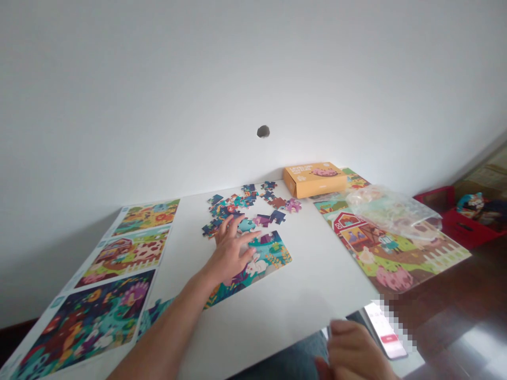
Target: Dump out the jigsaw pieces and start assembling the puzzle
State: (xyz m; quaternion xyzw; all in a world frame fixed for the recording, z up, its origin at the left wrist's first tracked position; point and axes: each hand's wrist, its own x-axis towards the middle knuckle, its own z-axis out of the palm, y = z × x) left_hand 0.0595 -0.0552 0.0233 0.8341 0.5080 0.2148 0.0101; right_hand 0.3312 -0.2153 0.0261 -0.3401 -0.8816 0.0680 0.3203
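Spread fingers of my left hand (232,250) rest over a partly joined jigsaw puzzle (273,256), which shows a white rabbit and teal plants. The hand covers part of its left side, and I see nothing gripped in it. Loose puzzle pieces (233,203) lie in a cluster just beyond the fingertips, mostly dark blue, with a purple piece (293,205) at the right. Low at the table's front edge, my right hand (354,345) is closed in a fist; whatever it may hold is hidden.
A printed picture sheet (164,243) lies along the left. An orange puzzle box (317,180) stands by the wall. At the right, a farm picture puzzle (380,258) lies partly under a clear plastic bag (392,208). A lit phone (386,332) is near my right hand.
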